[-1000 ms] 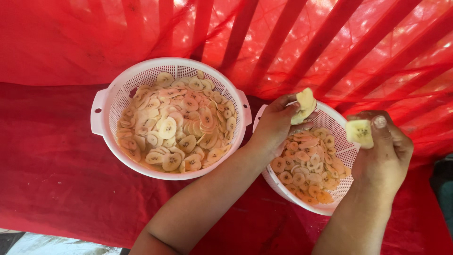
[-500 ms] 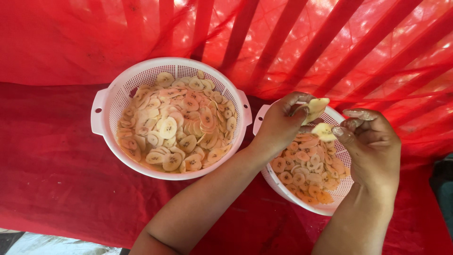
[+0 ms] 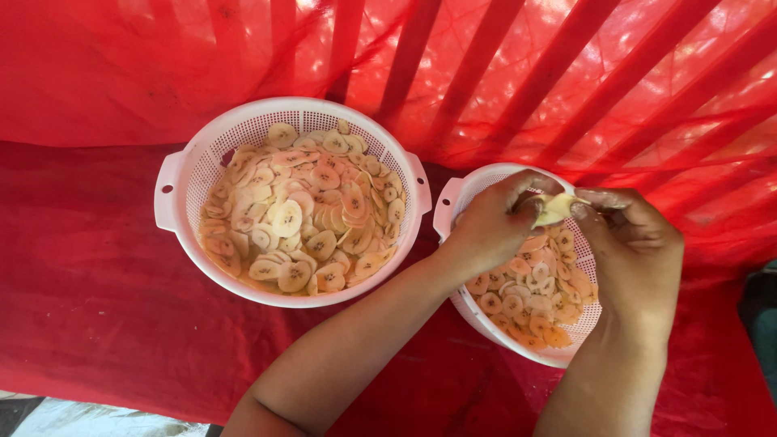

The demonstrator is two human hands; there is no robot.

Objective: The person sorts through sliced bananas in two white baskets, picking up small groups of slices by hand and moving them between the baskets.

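While both hands meet over the smaller colander, a pale banana slice (image 3: 555, 209) sits pinched between them.

In the right half of the frame, the left hand (image 3: 491, 225) curls its fingers (image 3: 530, 184) over the slice from the left, and the right hand (image 3: 634, 243) presses its fingertips (image 3: 584, 209) against the slice's right edge, so the slice is held between the two sets of fingers, just above the small white colander (image 3: 469, 182) of orange-tinted slices. The slice is mostly hidden by the fingers; only its middle shows. A larger white colander (image 3: 174, 182), heaped with pale banana slices (image 3: 303, 214), stands left of centre, its handle just beside the smaller one, both on a red cloth (image 3: 89, 299).
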